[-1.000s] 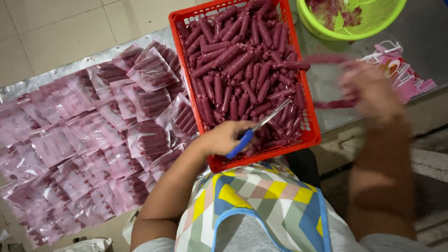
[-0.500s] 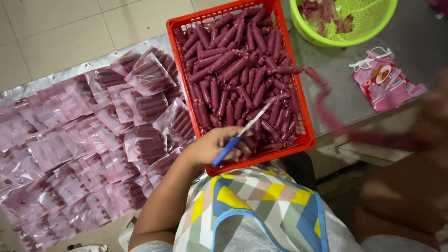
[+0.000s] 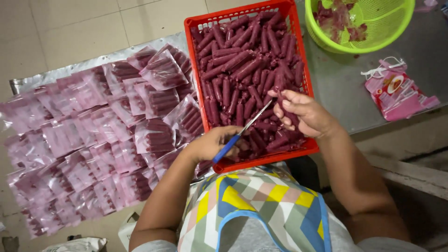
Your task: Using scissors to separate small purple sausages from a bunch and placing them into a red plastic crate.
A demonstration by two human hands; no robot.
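**Scissors over the red crate, hands at the near edge**

Left hand (image 3: 212, 144) is closed around blue-handled scissors (image 3: 242, 133), blades pointing up-right twd the right hand (image 3: 303, 114). Right hand's fingers are curled around dark red sausages (image 3: 242, 65), near the blade tips, at the near-right part of the red crate (image 3: 298, 70). Crate is packed w/ sausages. Left of it, lots of sealed clear bags (image 3: 154, 135) of sausages lie on a silver sheet (image 3: 28, 81) on the floor. Green basket (image 3: 373, 44) w/ scraps and a pink packet (image 3: 396, 93) sit on the grey desk (image 3: 336, 88), right of crate.
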